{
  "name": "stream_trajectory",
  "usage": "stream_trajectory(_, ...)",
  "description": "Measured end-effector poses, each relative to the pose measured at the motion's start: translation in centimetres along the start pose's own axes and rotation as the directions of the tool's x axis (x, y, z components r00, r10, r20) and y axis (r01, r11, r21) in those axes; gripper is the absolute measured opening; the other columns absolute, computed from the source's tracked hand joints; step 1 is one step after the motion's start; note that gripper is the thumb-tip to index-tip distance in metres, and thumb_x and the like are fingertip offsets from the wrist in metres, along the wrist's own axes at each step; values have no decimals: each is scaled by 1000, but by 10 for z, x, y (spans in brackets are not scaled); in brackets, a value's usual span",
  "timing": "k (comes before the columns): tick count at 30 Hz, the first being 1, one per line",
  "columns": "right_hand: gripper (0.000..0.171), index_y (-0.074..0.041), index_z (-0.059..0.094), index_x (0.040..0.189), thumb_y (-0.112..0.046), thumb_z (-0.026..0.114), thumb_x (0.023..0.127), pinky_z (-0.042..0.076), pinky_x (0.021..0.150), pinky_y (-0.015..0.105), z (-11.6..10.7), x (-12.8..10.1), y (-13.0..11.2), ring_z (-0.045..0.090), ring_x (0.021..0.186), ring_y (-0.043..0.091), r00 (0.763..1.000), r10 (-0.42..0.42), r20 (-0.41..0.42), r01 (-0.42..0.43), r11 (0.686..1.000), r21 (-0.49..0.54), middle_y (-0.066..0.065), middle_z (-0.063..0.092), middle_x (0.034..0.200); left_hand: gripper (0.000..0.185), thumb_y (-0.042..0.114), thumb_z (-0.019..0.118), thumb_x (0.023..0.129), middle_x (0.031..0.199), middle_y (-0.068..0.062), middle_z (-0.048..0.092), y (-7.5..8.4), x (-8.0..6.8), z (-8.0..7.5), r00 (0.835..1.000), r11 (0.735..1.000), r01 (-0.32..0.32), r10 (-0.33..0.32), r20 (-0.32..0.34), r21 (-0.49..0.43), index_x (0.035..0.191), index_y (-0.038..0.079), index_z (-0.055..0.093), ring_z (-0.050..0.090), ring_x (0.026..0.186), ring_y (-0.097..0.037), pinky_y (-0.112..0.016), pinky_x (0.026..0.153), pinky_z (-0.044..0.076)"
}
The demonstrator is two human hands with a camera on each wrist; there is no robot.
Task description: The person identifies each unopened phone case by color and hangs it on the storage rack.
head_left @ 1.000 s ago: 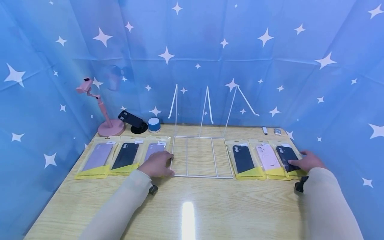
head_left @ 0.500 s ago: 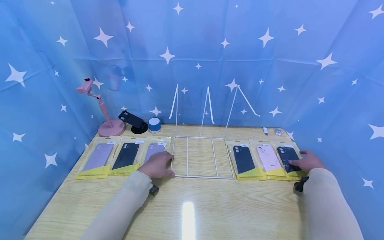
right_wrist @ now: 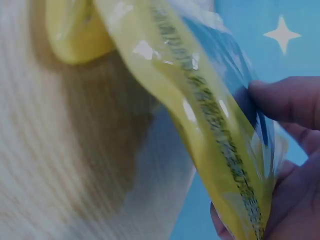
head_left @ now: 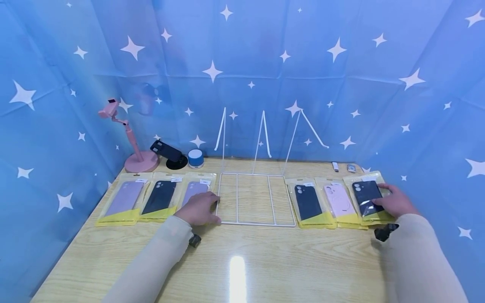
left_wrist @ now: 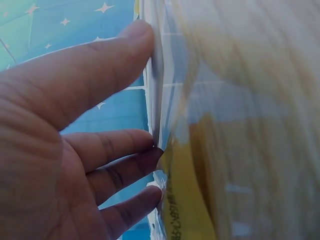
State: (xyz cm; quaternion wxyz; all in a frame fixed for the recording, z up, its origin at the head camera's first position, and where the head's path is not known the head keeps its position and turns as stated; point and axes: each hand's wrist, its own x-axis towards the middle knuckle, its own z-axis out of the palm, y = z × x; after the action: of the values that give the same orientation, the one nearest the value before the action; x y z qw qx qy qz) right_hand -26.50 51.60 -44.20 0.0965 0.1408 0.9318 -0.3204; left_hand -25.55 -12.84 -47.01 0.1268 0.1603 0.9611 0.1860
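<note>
My right hand (head_left: pixel 399 203) pinches the right edge of a clear-and-yellow bag holding a dark phone case (head_left: pixel 364 195). In the right wrist view, the thumb presses the bag's (right_wrist: pixel 200 100) clear front, with other fingers behind; the bag tilts up off the table. My left hand (head_left: pixel 197 208) lies over the lower part of a bagged lavender phone case (head_left: pixel 194 188), beside a white wire rack (head_left: pixel 251 174). Its fingers are extended in the left wrist view, with fingertips at the bag (left_wrist: pixel 180 190) and the rack's edge; whether they press is unclear.
Bagged phone cases flank the rack: lavender (head_left: pixel 125 195) and black (head_left: pixel 158 197) left, black (head_left: pixel 307 201) and pink (head_left: pixel 338 198) right. Behind stand a pink stand (head_left: pixel 139 162), a black phone holder (head_left: pixel 176 162) and a blue speaker (head_left: pixel 195 158). Rack prongs (head_left: pixel 265 130) rise near the curtain.
My right hand has shifted slightly right, and the bagged dark phone case has come with it, away from the pink one and raised. My left hand stays put.
</note>
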Motion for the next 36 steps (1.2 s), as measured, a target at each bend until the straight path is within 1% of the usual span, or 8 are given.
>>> stream_trajectory(7, 65, 3, 25, 159, -11, 57, 104, 62, 60, 44, -1, -18, -16, 70, 71, 24, 980, -175, -94, 188, 969, 162, 43, 47, 125, 81, 41, 90, 84, 152, -12, 58, -1, 0, 2, 1000, 1000, -10, 10, -3, 6, 151, 9, 58, 53, 141, -34, -50, 119, 42)
stream_trajectory(10, 54, -1, 37, 156, -11, 57, 107, 62, 59, 41, -2, -28, -27, 70, 68, 15, 961, -233, -146, 259, 947, 192, 40, 50, 125, 80, 40, 89, 84, 153, -12, 56, 0, 0, 2, 1000, 1000, -5, 5, 1, -1, 151, 9, 58, 51, 142, -34, -50, 120, 41)
stream_trajectory(14, 47, -17, 50, 153, -11, 57, 108, 63, 63, 33, -1, -40, -45, 69, 73, 8, 939, -270, -213, 319, 915, 247, 33, 44, 127, 80, 40, 90, 83, 153, -12, 57, -1, -1, 2, 1000, 1000, -4, 4, 0, 3, 150, 9, 58, 52, 142, -34, -50, 120, 41)
stream_trajectory(18, 50, -30, 56, 150, -9, 63, 105, 59, 59, 26, 2, -55, -64, 64, 73, 5, 920, -279, -276, 353, 897, 267, 12, 52, 104, 81, 41, 90, 83, 152, -12, 58, -1, -1, 3, 1000, 1000, -8, 8, -5, 10, 150, 9, 58, 53, 140, -34, -50, 120, 41)
stream_trajectory(23, 54, -32, 58, 150, -9, 70, 102, 49, 50, 24, 6, -74, -84, 51, 66, 6, 889, -329, -319, 414, 875, 252, -6, 50, 84, 81, 42, 89, 84, 152, -11, 58, -1, 0, 3, 1000, 1000, -12, 12, -7, 23, 151, 9, 58, 52, 141, -34, -50, 120, 40)
stream_trajectory(27, 55, -30, 60, 149, -8, 72, 100, 41, 46, 25, 13, -84, -97, 43, 62, 9, 858, -364, -362, 461, 857, 231, -6, 43, 78, 81, 42, 89, 84, 153, -11, 57, -2, 1, 4, 1000, 1000, -6, 6, -6, 27, 151, 10, 58, 51, 142, -33, -50, 122, 38)
stream_trajectory(32, 56, -26, 63, 147, -1, 71, 98, 41, 46, 24, 21, -92, -108, 43, 61, 8, 828, -392, -401, 516, 814, 269, -6, 43, 77, 81, 43, 89, 83, 152, -11, 58, -1, 0, 4, 1000, 999, -8, 8, -8, 32, 151, 10, 58, 52, 142, -33, -50, 121, 39)
stream_trajectory(36, 55, -25, 64, 145, 1, 71, 97, 40, 44, 25, 25, -98, -115, 42, 59, 8, 808, -409, -424, 543, 796, 267, -6, 43, 77, 81, 43, 89, 83, 152, -10, 58, 1, -1, 2, 1000, 999, -10, 10, -11, 39, 150, 10, 59, 52, 141, -34, -50, 121, 39)
